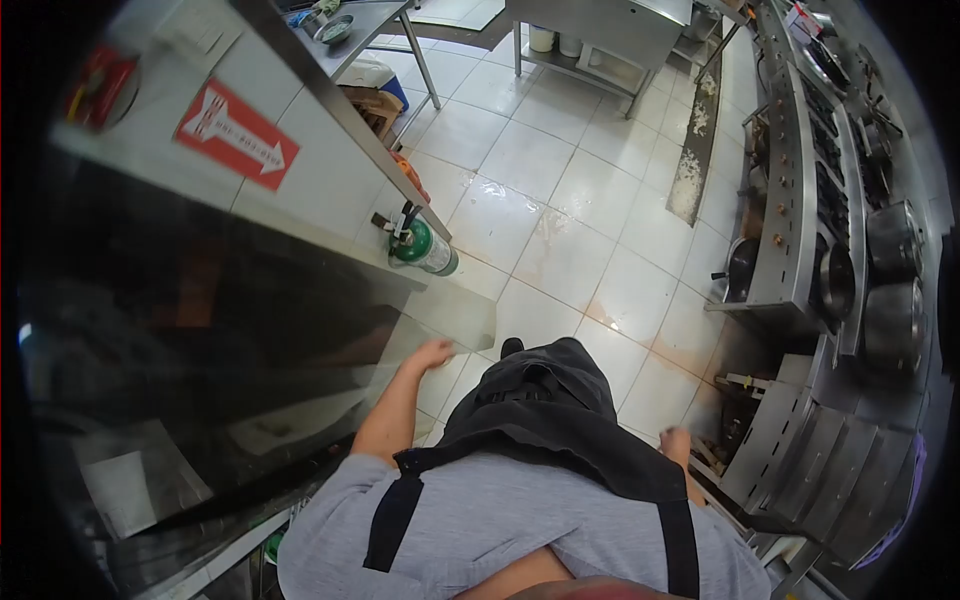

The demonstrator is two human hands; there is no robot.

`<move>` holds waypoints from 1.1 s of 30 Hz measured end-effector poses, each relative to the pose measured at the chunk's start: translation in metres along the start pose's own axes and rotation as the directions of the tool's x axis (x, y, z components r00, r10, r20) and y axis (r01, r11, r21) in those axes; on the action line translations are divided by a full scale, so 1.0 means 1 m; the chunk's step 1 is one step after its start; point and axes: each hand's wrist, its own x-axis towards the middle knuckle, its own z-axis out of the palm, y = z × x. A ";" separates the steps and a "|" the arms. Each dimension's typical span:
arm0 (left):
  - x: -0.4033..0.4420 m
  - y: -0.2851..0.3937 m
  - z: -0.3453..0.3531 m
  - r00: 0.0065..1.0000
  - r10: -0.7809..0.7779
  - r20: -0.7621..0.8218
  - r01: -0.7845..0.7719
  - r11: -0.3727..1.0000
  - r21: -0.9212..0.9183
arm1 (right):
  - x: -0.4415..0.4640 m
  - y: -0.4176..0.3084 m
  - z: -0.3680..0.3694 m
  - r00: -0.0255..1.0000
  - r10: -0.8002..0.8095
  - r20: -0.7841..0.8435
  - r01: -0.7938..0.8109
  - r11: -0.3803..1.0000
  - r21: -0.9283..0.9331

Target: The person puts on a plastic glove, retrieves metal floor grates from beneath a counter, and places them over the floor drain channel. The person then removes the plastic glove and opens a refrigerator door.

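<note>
My left hand (433,353) hangs beside the black apron (540,400), near a translucent sheet-like edge (465,312) on the left. Its fingers look curled but are blurred, and I cannot make out anything in them. On the other side of the apron, my right hand (676,441) is small and partly blurred, close to the metal equipment at the lower right. What its fingers do is too indistinct to tell. Below the apron's dark straps a grey shirt (480,510) shows.
A green cylinder (425,247) stands by the left wall under a red arrow sign (237,135). The tiled floor (535,160) has wet patches. A stove (800,180) with pots (893,325) lines the right. Steel tables (590,25) stand ahead.
</note>
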 end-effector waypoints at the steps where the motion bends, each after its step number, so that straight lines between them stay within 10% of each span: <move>1: 0.033 0.034 -0.027 0.984 0.164 -0.070 -0.160 0.985 0.064 | -0.002 -0.006 -0.006 1.000 -0.005 -0.007 0.005 1.000 -0.024; 8: 0.105 0.208 -0.170 0.919 0.183 -0.349 -0.288 0.917 -0.277 | 0.070 -0.114 -0.009 0.987 -0.139 0.083 0.130 0.986 0.102; 13: 0.149 0.137 -0.180 0.935 -0.207 -0.288 0.269 0.943 0.194 | 0.217 -0.265 -0.079 0.949 -0.313 0.037 0.305 0.941 0.146; 14: 0.168 0.091 -0.169 0.971 -0.145 -0.191 0.192 0.947 0.259 | 0.296 -0.274 -0.065 0.958 -0.286 0.022 0.276 0.938 0.210; 18: 0.145 0.116 -0.166 0.871 -0.485 -0.075 0.484 0.874 -0.027 | 0.427 -0.444 -0.198 0.812 -0.538 -0.226 0.470 0.833 -0.291; 21: 0.171 0.129 -0.186 0.893 -0.445 -0.065 0.409 0.863 -0.296 | 0.503 -0.570 -0.266 0.715 -0.549 -0.433 0.596 0.803 -0.034; 27: 0.308 0.172 -0.330 0.935 -0.353 -0.004 0.340 0.902 -0.265 | 0.536 -0.764 -0.280 0.530 -0.732 -0.427 0.733 0.649 -0.203; 31: 0.427 0.207 -0.489 0.979 -0.111 -0.170 0.101 0.993 -0.066 | 0.524 -0.814 -0.248 0.662 -0.726 -0.185 0.717 0.686 -0.125; 33: 0.473 0.245 -0.582 0.922 -0.172 -0.346 0.040 0.934 -0.356 | 0.520 -0.826 -0.250 0.646 -0.759 -0.078 0.755 0.651 -0.079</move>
